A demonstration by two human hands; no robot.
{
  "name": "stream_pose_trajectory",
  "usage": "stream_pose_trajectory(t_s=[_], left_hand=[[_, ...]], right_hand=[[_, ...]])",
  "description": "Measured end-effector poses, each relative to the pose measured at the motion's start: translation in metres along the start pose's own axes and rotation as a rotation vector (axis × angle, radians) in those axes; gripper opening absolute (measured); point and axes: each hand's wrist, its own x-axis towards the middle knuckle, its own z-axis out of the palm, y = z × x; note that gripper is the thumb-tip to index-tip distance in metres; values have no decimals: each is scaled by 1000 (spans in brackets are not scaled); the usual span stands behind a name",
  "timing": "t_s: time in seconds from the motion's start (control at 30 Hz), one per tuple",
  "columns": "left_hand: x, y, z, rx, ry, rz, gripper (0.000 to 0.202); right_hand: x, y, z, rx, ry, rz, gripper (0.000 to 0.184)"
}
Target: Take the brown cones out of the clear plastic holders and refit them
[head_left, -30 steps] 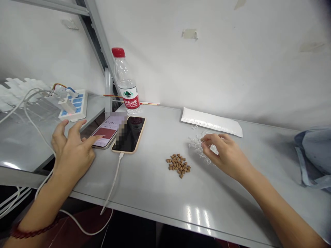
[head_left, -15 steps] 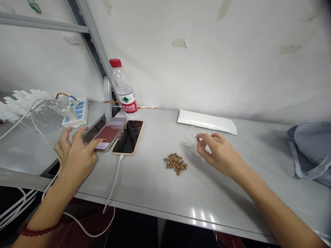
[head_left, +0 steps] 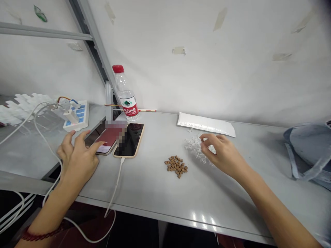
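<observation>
My left hand (head_left: 80, 160) lies with its fingers apart over a phone (head_left: 111, 138) showing a dark red screen, the thumb over the lit display. Beside that phone is a second phone (head_left: 133, 139) with a black screen and a pale case, a white cable plugged into it. My right hand (head_left: 223, 151) pinches a small brown pellet (head_left: 202, 140) between thumb and forefinger, partly covered by the fingertips. Beneath it spreads a heap of small clear plastic bits (head_left: 193, 146). Nearer to me, a small pile of brown pellets (head_left: 177, 166) lies on the grey table (head_left: 152, 186).
A red-capped water bottle (head_left: 128, 98) stands against the wall behind the phones. To its left are a power strip (head_left: 82, 117) with chargers and trailing white cables. A white padded pouch (head_left: 207, 124) lies at the back, and a blue-grey bag (head_left: 310, 144) sits far right.
My view has tilted slightly upward, so everything sits a little lower. My right hand has moved slightly to the right, still pinching the pellet. My left hand stays at the phone.
</observation>
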Motion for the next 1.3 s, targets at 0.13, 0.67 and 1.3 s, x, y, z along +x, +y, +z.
stream_pose_trajectory(t_s=[0.13,0.67,1.3], left_hand=[[0,-5,4,9,-8,44,36],[-1,4,0,-26,59,14,36],[-1,-4,-17,-265,667,511,22]], right_hand=[[0,0,0,-8,14,9,14],[-1,-7,4,-40,-35,-52,18],[-5,-10,13,61,-87,-71,25]])
